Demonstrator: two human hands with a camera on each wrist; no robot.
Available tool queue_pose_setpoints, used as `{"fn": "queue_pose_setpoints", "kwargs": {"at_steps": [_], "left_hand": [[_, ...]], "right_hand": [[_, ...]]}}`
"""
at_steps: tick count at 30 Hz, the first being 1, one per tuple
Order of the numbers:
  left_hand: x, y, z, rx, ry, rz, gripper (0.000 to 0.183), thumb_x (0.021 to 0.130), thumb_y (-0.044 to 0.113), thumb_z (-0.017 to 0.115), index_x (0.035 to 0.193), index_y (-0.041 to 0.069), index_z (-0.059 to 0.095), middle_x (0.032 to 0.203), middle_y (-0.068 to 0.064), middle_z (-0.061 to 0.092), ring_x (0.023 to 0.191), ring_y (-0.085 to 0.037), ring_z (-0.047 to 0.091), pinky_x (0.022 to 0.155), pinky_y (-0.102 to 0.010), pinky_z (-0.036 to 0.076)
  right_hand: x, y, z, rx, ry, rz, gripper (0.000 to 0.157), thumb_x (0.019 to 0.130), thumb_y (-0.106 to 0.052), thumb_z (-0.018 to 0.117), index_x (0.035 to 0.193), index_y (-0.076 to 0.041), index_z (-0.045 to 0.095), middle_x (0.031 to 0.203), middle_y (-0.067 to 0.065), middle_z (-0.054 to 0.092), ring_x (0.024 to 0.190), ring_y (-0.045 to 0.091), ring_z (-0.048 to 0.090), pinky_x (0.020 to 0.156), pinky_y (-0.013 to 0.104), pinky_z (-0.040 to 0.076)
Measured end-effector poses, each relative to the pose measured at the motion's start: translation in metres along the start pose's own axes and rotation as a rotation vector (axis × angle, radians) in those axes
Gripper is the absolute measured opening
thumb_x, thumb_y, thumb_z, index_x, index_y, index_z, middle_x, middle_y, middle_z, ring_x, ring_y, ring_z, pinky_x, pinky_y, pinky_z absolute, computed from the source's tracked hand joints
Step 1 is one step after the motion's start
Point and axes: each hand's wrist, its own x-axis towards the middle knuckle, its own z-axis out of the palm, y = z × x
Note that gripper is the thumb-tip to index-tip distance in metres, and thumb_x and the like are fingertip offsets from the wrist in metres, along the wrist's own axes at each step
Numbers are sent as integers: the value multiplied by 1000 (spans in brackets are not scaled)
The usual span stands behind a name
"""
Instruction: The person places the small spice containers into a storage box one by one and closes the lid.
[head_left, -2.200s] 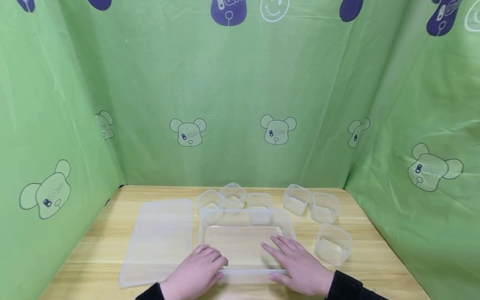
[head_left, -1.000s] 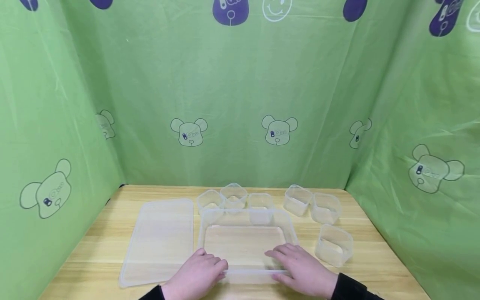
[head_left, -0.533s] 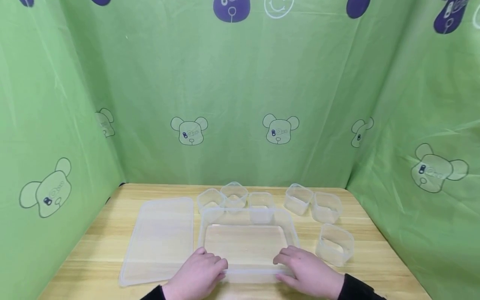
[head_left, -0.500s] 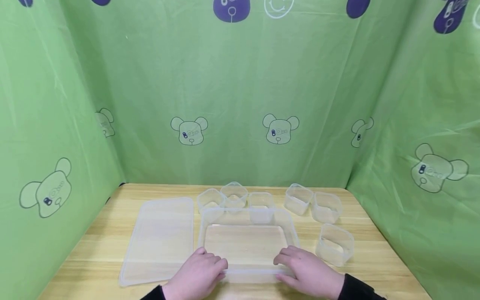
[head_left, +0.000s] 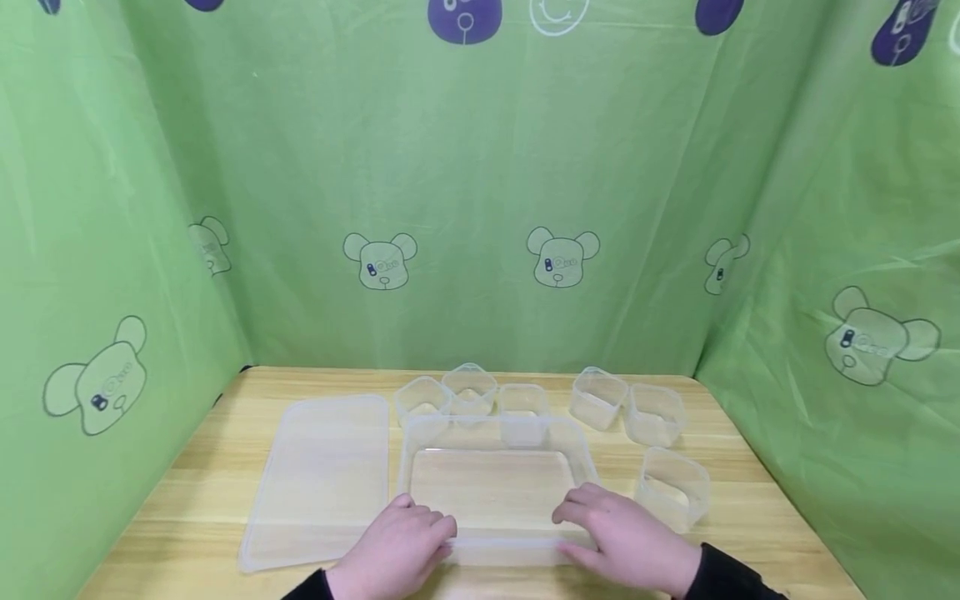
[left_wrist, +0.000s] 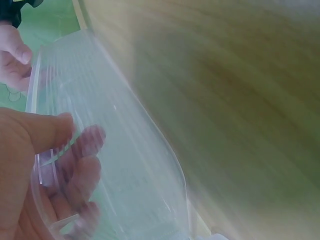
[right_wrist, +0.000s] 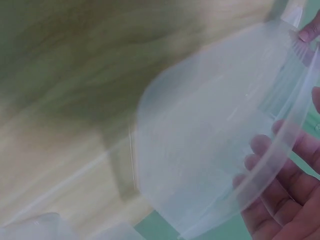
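A large clear plastic box [head_left: 491, 552] stands uncovered on the table, its long side toward me. My left hand [head_left: 393, 542] grips the near rim by its left corner. In the left wrist view, its thumb [left_wrist: 50, 131] lies outside the wall, and its fingers [left_wrist: 82, 175] show through the plastic from inside. My right hand [head_left: 626, 533] holds the same rim at the right corner, fingers curled over into the box and thumb outside. Through the wall in the right wrist view, the right fingers [right_wrist: 262, 145] are visible, slightly bent. Nothing lies in the box.
A flat translucent lid [head_left: 318, 479] lies left of the box. Several small clear tubs stand around: some behind the box, like one tub [head_left: 468, 392], others to the right, the nearest tub [head_left: 672, 487] close to my right hand. Green cloth [head_left: 465, 167] encloses the wooden table [head_left: 187, 517].
My right hand has slid right along the near rim, and its spread fingers have curled in over it. The left fingers have settled on the rim. Box, lid and tubs stay in place.
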Motion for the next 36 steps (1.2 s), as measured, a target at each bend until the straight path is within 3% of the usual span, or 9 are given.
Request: {"fn": "queue_pose_setpoints", "kwargs": {"at_steps": [10,24,30,36], "left_hand": [[0,0,1,-15,-3,-13,19,88,28,75,85,24,57,69,18,52,62,5,45,66,-21,25],[5,-2,7,-8,-1,-24,18,91,29,73,85,25,55,68,20,48,61,3,43,66,-22,25],[6,-3,9,-4,7,-32,19,90,30,73,84,26,55,68,20,47,60,3,43,66,-23,26],[6,-3,8,-9,5,-33,20,90,29,73,84,25,55,67,20,46,60,3,42,67,-23,26]], "right_hand": [[6,8,-27,-47,53,73,28,99,-38,62,110,-15,70,106,-9,64,98,12,62,81,36,55],[4,34,-66,-80,141,196,31,95,-27,70,122,-13,67,116,2,67,107,24,64,88,47,53],[0,44,-74,-93,173,224,36,93,-25,71,125,-9,65,116,6,68,105,28,65,86,51,53],[-5,56,-77,-140,261,273,40,93,-22,71,128,-6,62,114,10,66,102,32,64,81,54,53]]}}
